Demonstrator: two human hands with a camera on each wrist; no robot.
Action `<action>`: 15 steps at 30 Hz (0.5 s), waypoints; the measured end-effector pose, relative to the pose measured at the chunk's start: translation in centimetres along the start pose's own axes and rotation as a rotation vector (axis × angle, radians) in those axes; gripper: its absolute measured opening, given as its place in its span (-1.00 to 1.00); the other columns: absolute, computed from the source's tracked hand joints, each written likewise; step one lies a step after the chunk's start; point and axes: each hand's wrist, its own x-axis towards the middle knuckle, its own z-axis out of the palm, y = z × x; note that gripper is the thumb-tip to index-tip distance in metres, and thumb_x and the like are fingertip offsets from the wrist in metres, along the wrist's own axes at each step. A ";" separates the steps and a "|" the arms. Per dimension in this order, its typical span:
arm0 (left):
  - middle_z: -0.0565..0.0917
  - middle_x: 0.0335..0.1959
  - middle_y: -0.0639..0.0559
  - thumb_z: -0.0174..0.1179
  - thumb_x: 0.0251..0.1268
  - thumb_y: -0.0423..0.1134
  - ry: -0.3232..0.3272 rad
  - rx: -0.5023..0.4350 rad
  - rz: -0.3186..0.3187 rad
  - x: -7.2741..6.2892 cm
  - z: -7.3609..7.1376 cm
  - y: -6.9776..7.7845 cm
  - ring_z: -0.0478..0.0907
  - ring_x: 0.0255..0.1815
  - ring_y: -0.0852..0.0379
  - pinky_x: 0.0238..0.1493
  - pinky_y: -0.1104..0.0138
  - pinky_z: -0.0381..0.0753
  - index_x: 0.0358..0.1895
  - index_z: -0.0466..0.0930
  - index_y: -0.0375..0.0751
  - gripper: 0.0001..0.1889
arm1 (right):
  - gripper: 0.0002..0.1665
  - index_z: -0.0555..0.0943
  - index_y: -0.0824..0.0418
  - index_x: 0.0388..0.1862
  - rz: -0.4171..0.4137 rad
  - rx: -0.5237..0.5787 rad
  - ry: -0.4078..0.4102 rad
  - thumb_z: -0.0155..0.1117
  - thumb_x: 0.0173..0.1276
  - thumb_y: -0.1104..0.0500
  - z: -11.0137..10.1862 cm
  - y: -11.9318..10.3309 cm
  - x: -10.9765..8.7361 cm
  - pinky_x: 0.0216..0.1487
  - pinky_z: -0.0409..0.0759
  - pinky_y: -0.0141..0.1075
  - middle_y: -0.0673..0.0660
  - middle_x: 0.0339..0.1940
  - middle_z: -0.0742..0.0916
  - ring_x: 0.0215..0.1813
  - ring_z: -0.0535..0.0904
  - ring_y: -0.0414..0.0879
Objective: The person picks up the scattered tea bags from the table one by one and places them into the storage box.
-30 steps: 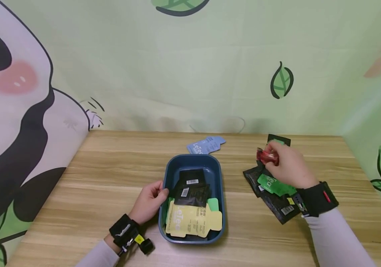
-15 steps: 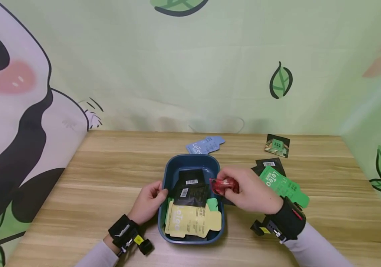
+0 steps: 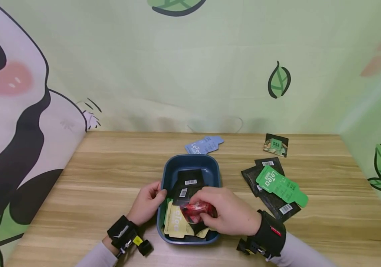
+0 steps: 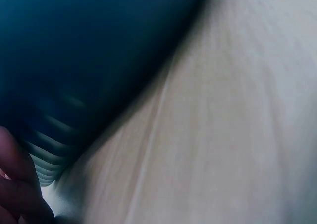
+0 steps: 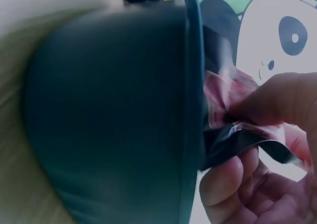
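Note:
A dark blue plastic bin [image 3: 222, 178] stands on the table, holding black sachets [image 3: 190, 178] and a flattened yellow LeTea carton [image 3: 175, 222]. My left hand [image 3: 145, 203] grips the bin's left rim between thumb and fingers. Over the front half of the bin, my right hand [image 3: 230, 211] pinches a crumpled red and black sachet [image 3: 195, 212]. In the right wrist view that sachet [image 5: 223, 92] bends between thumb and fingers just at the rim. The left wrist view has the bin's side wall [image 4: 89, 50] and a few fingers at its lower left.
A flattened green LeTea carton [image 3: 282, 185] lies across several black sachets [image 3: 285, 209] on the right. Behind them rests a sachet with a green label [image 3: 276, 145]. A blue flattened carton [image 3: 203, 145] lies behind the bin. A printed cloth backdrop [image 3: 163, 74] rises beyond the table's far edge.
My right hand has carried the red sachet leftward from the right-hand pile to over the bin. My left hand has stayed on the rim.

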 end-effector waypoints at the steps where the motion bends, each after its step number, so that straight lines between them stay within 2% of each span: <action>1: 0.36 -0.60 0.11 0.08 0.49 -0.41 0.001 0.000 0.002 0.0 0.0 0.0 0.35 -0.54 0.29 -0.52 0.45 0.28 -0.48 0.37 -0.24 -0.72 | -0.61 0.61 -0.05 0.10 0.003 0.000 -0.007 0.41 0.32 0.24 0.1 -0.1 0.0 -0.10 0.64 -0.40 -0.12 -0.05 0.72 -0.14 0.59 -0.29; 6: 0.35 -0.61 0.12 0.08 0.48 -0.41 0.004 -0.005 0.009 0.1 0.1 0.0 0.34 -0.55 0.29 -0.53 0.44 0.27 -0.49 0.37 -0.24 -0.72 | -0.53 0.59 -0.02 0.23 -0.002 -0.028 -0.055 0.42 0.35 0.17 1.0 -0.5 0.0 0.05 0.66 -0.35 -0.08 0.04 0.74 -0.02 0.62 -0.30; 11: 0.36 -0.61 0.11 0.09 0.48 -0.40 0.006 0.005 0.015 0.0 0.1 0.0 0.35 -0.55 0.29 -0.53 0.43 0.28 -0.50 0.36 -0.24 -0.72 | -0.35 0.52 -0.06 0.40 -0.058 -0.121 -0.075 0.46 0.35 0.08 1.5 -0.5 -0.1 0.02 0.62 -0.40 -0.07 0.05 0.65 -0.02 0.56 -0.29; 13: 0.36 -0.62 0.11 0.08 0.48 -0.40 0.004 0.005 0.020 0.0 0.1 -0.1 0.35 -0.55 0.29 -0.54 0.43 0.28 -0.50 0.36 -0.25 -0.72 | -0.27 0.48 -0.11 0.45 -0.096 -0.183 -0.066 0.49 0.32 0.00 1.6 -0.6 -0.2 0.05 0.61 -0.34 -0.05 0.13 0.58 0.04 0.53 -0.24; 15: 0.36 -0.62 0.11 0.08 0.48 -0.41 0.004 0.003 0.022 0.1 0.0 -0.1 0.34 -0.56 0.30 -0.54 0.44 0.28 -0.50 0.36 -0.25 -0.71 | -0.19 0.44 -0.14 0.50 -0.126 -0.236 -0.058 0.51 0.29 -0.10 1.6 -0.6 -0.3 0.17 0.61 -0.21 -0.01 0.27 0.53 0.20 0.50 -0.17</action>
